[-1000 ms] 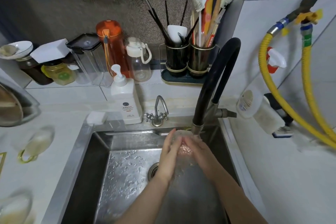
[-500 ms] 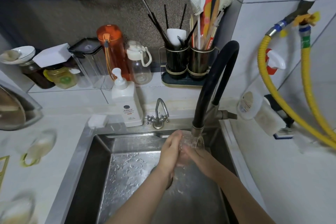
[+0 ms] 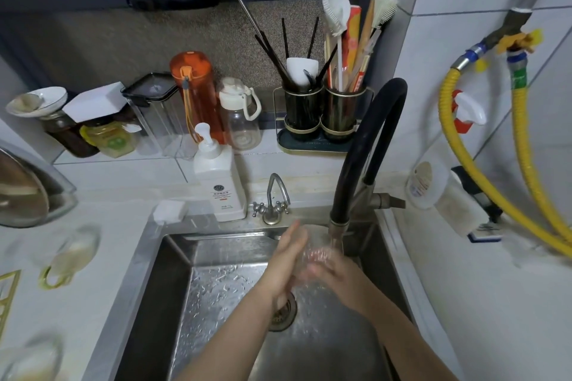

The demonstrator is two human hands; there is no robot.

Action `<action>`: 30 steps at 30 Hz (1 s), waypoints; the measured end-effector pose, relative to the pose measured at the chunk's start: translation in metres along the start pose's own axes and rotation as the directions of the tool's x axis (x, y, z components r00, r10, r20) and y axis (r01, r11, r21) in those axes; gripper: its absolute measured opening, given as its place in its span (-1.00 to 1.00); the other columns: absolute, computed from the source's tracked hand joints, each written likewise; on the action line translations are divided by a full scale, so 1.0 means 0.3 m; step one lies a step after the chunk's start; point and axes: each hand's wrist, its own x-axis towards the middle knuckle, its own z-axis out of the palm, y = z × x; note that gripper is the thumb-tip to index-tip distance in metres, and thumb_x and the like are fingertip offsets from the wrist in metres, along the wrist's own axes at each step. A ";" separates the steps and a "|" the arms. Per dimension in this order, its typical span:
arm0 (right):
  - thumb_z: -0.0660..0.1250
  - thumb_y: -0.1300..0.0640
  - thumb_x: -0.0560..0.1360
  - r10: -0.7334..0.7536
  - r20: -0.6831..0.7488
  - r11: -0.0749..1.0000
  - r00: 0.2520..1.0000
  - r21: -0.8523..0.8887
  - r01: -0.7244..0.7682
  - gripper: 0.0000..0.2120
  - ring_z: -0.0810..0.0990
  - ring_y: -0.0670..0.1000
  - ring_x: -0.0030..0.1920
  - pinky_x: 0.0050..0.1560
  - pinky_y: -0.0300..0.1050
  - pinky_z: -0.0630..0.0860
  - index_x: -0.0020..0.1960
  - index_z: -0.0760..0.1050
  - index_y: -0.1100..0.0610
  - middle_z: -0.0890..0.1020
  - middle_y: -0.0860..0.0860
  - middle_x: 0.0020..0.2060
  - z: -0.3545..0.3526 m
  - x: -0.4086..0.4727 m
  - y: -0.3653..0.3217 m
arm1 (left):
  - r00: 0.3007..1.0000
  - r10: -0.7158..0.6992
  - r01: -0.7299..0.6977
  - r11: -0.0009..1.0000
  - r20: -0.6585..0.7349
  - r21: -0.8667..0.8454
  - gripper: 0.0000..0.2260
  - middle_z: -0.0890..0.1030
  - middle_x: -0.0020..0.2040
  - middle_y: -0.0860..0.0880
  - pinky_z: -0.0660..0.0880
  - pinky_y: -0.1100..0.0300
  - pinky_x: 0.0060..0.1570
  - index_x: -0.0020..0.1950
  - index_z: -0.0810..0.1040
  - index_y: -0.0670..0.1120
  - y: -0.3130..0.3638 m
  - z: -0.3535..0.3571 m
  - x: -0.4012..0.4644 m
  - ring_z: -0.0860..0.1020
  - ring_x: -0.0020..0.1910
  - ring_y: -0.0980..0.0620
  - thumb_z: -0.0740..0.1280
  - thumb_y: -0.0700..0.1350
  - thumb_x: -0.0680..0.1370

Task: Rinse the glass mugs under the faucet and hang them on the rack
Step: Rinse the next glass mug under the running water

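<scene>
While held under the faucet (image 3: 365, 145) spout, over the sink (image 3: 173, 303):

Head view.
- Mug (image 3: 317, 249): clear glass, blurred, directly beneath the spout (image 3: 335, 233), between both hands, above the drain (image 3: 283, 312). Orientation not discernible.
- Left hand (image 3: 286, 260): pressed flat against the mug's left side, fingers straight and pointing up toward the sink's back rim.
- Right hand (image 3: 335, 272): placed on the mug's right and lower side. Fingers blurred; curled around the glass or merely laid against it, cannot tell.
- Sink floor: wet, covered in droplets to the left of the drain.
- Second mug (image 3: 71, 257): lying on the counter (image 3: 102, 288) left of the sink, yellow handle toward the near side, blurred. Third glass item (image 3: 28, 362): at the lower left corner, too blurred to identify further.
- Gold rack (image 3: 7, 297): only an edge visible at the left border.
- Soap bottle (image 3: 218, 182): upright on the back ledge, beside a small tap (image 3: 274, 198).
- Utensil holder (image 3: 322, 111): behind the faucet, filled with chopsticks and brushes.
- Orange bottle (image 3: 195, 93) and clear bottle (image 3: 240, 114): side by side on the tiled shelf.
- Yellow hoses (image 3: 523, 145): along the right wall.
</scene>
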 end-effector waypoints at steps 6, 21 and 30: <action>0.19 0.18 0.60 0.026 -0.020 0.991 0.999 0.132 -0.024 -0.84 0.57 -0.29 0.07 0.07 -0.41 0.45 0.14 0.48 0.06 0.61 -0.12 0.02 0.009 0.024 -0.031 | 0.991 0.133 -0.135 0.989 -0.031 -0.053 -0.71 0.69 0.03 0.02 0.54 0.17 0.00 0.25 0.46 0.22 -0.008 0.019 -0.004 0.64 0.01 0.07 0.32 0.00 0.54; 0.06 -0.18 0.50 0.019 0.045 0.952 0.999 -0.307 -0.004 -0.68 0.61 -0.12 -0.07 0.10 0.03 0.53 0.00 0.48 -0.04 0.64 -0.03 -0.12 0.015 0.003 0.018 | 0.988 0.059 -0.057 0.998 -0.145 0.016 -0.79 0.60 0.06 0.02 0.50 0.10 0.07 0.16 0.55 0.05 0.022 0.051 0.029 0.53 0.07 0.04 0.30 0.04 0.55; 0.18 0.04 0.56 0.061 0.095 0.959 0.994 -0.282 -0.032 -0.75 0.57 -0.02 0.13 0.15 -0.16 0.45 0.20 0.49 0.04 0.60 -0.08 0.04 0.017 0.032 0.019 | 0.978 0.038 -0.036 0.999 -0.203 0.013 -0.81 0.62 0.00 -0.04 0.54 0.11 -0.05 0.11 0.55 0.01 0.036 0.055 0.025 0.58 0.03 -0.04 0.28 0.05 0.57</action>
